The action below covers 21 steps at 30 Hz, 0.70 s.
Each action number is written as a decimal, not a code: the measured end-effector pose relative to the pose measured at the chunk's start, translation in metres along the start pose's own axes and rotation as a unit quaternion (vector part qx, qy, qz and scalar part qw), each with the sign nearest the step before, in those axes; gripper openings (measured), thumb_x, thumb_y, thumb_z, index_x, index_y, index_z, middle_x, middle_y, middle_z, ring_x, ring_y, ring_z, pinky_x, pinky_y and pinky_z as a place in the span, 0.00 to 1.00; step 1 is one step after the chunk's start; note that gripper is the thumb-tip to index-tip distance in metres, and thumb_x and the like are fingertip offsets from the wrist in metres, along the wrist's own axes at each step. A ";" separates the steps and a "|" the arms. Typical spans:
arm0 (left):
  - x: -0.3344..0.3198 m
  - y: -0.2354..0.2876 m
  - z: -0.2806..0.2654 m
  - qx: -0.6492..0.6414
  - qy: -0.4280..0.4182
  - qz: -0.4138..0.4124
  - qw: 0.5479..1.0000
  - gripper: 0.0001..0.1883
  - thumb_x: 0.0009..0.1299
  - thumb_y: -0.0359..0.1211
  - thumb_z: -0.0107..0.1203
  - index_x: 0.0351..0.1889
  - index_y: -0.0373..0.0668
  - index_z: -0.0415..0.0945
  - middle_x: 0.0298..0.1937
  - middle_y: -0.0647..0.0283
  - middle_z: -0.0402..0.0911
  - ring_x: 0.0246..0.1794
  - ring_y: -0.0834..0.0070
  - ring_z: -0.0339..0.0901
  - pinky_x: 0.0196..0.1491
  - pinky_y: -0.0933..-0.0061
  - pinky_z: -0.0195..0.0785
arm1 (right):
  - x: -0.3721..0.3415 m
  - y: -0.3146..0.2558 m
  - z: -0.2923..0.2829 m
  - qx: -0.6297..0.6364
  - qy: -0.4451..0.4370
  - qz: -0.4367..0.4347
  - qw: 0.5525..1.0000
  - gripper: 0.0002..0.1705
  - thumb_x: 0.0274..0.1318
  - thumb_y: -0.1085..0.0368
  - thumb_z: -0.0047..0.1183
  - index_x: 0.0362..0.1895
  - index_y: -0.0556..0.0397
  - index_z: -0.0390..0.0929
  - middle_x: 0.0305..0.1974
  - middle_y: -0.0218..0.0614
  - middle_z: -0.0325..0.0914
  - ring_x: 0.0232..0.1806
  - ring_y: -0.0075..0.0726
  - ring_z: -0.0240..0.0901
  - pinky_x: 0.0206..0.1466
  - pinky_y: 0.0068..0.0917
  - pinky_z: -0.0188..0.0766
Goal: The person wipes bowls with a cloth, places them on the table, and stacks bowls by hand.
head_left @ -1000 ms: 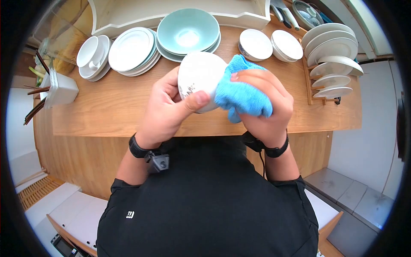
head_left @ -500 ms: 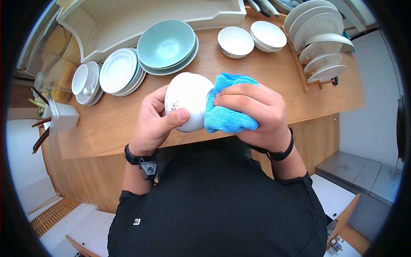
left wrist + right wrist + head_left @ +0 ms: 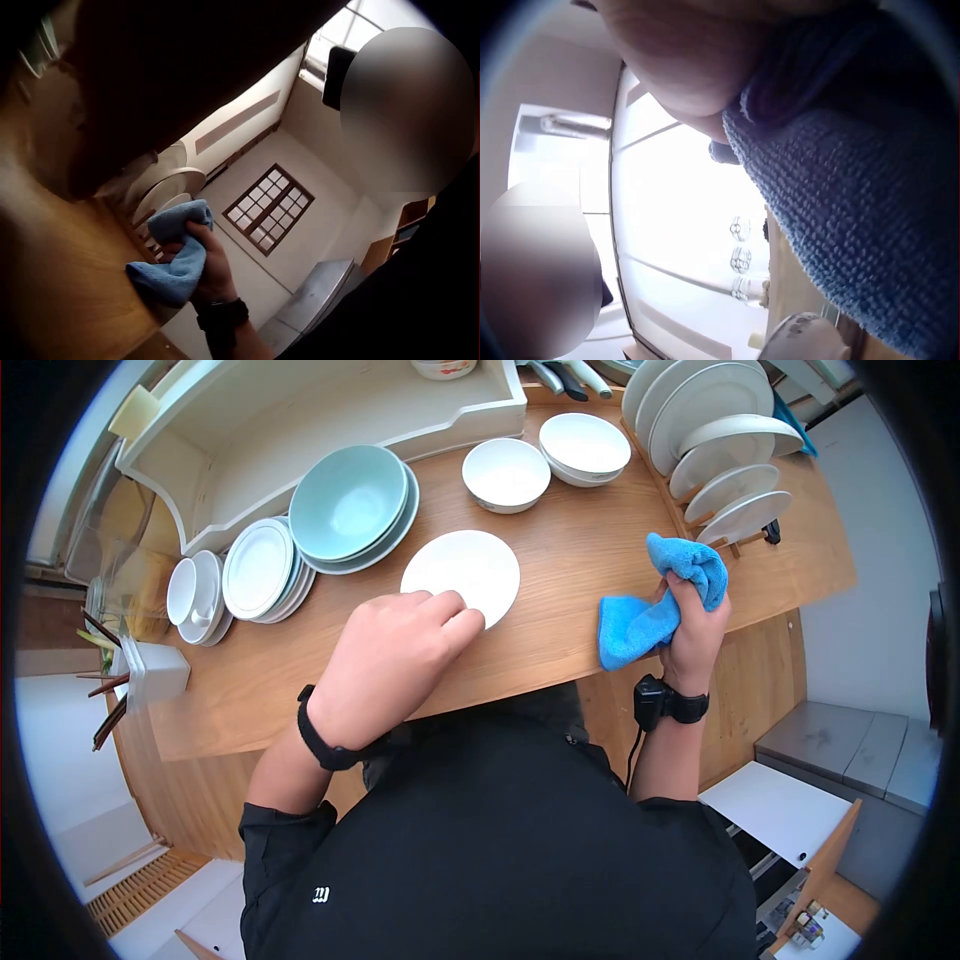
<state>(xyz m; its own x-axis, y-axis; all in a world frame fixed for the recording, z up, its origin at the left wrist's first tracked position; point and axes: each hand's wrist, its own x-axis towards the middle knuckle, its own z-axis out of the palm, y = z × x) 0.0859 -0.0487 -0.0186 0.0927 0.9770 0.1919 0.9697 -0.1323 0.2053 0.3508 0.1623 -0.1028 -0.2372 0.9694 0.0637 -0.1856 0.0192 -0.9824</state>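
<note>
Near the table's front edge sits a white bowl (image 3: pixel 465 565), its round opening facing up in the head view; the right wrist view catches part of a patterned white bowl (image 3: pixel 802 341). My left hand (image 3: pixel 395 660), back upward, grips its near rim with bent fingers, the thumb hidden. Off to the right, my right hand (image 3: pixel 696 635) holds a bunched blue cloth (image 3: pixel 640 628), one end hanging over the front edge. The left wrist view shows that hand (image 3: pixel 214 266) round the cloth (image 3: pixel 180 225); close up, the cloth (image 3: pixel 855 195) fills much of the right wrist view.
Green bowls (image 3: pixel 350 502), stacked plates (image 3: pixel 258 570) and a white cup (image 3: pixel 183 592) stand left of the bowl. White bowls (image 3: pixel 506 473) (image 3: pixel 585 445) are behind it. A rack of plates (image 3: pixel 710 420) stands at the right, and a white chopstick holder (image 3: pixel 158 670) at the far left.
The bowl has gone from between both hands, outside showing, to the table, opening up. My right hand has moved away right with the cloth; my left hand has turned back upward. The head view has shifted.
</note>
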 end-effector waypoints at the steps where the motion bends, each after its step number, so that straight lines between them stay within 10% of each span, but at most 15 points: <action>1: 0.006 -0.001 0.004 0.044 -0.016 0.007 0.999 0.07 0.65 0.29 0.63 0.34 0.44 0.74 0.33 0.62 0.79 0.34 0.63 0.82 0.34 0.62 0.76 | 0.001 0.005 -0.004 0.038 0.006 0.006 0.999 0.11 0.63 0.70 0.65 0.48 0.58 0.81 0.35 0.28 0.80 0.35 0.23 0.76 0.40 0.25 0.73; 21: 0.061 -0.028 0.040 0.064 -0.007 -0.046 0.997 0.11 0.62 0.33 0.72 0.34 0.43 0.79 0.34 0.60 0.83 0.36 0.58 0.83 0.38 0.59 0.76 | 0.003 0.030 -0.028 0.158 -0.099 0.022 0.982 0.18 0.60 0.69 0.65 0.52 0.60 0.78 0.38 0.37 0.82 0.33 0.29 0.79 0.35 0.28 0.76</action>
<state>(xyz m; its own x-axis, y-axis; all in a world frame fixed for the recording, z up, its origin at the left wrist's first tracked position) 0.0733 0.0214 -0.0514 0.0040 0.9865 0.1639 0.9950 -0.0203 0.0979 0.3712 0.1722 -0.1366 -0.4263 0.9006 0.0850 -0.4503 -0.1298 -0.8834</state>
